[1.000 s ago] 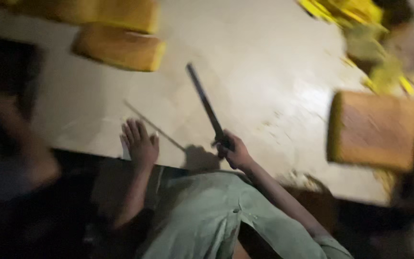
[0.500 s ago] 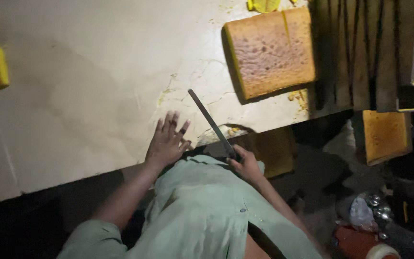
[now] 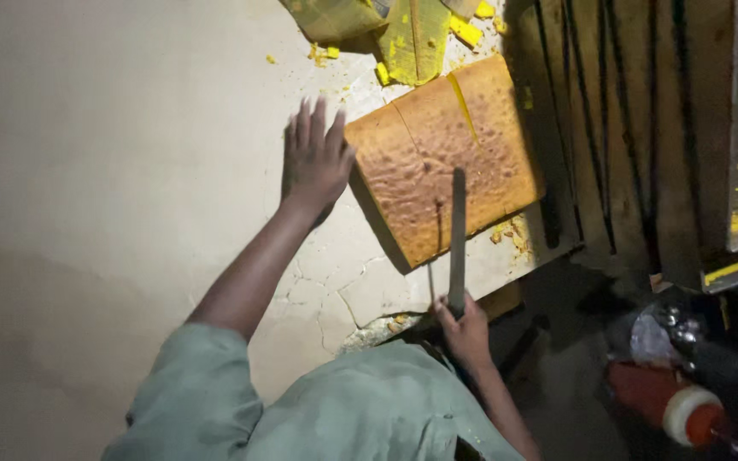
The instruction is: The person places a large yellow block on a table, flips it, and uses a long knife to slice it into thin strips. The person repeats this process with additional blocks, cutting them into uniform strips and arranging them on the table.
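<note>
- Our left hand (image 3: 316,162), fingers spread, lies flat on the table (image 3: 130,171) beside the cake (image 3: 442,154).
- Our right hand (image 3: 465,329) grips the knife (image 3: 457,239), blade over the cake, frame center.

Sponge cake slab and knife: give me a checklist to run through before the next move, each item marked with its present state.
1. Right hand grips the knife by its handle: ok.
2. Blade lies over the sponge cake slab: ok; whether it touches the crust: cannot tell.
3. Left hand, flat at the slab's left edge, is away from the blade: ok.
4. Slab lies fully on the table: ok, though close to the cracked edge.
5. Surface free of scraps: not ok; yellow crumbs lie beside the slab.
</note>
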